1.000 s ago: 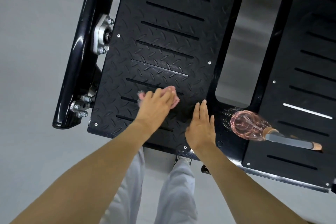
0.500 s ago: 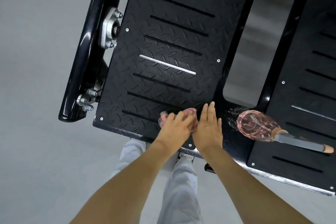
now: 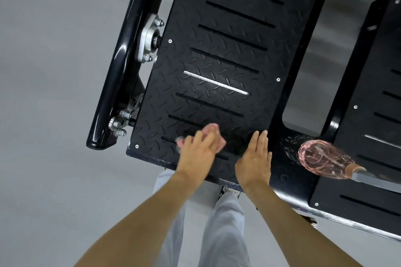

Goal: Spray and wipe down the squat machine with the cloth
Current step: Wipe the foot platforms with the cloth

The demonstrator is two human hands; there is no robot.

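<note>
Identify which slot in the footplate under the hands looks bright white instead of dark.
The slot midway up the footplate, beyond the left hand and its pink cloth: it gleams white, whereas that plate's other slots are dark.

The squat machine's black footplate [image 3: 227, 54] bears a pink cloth [image 3: 211, 129] near its front edge; a spray bottle [image 3: 321, 158] lies sideways just beside it.

Pink cloth [image 3: 212, 129] bunched on black treaded footplate [image 3: 217, 58], pink spray bottle [image 3: 321, 158] lying alongside
</note>
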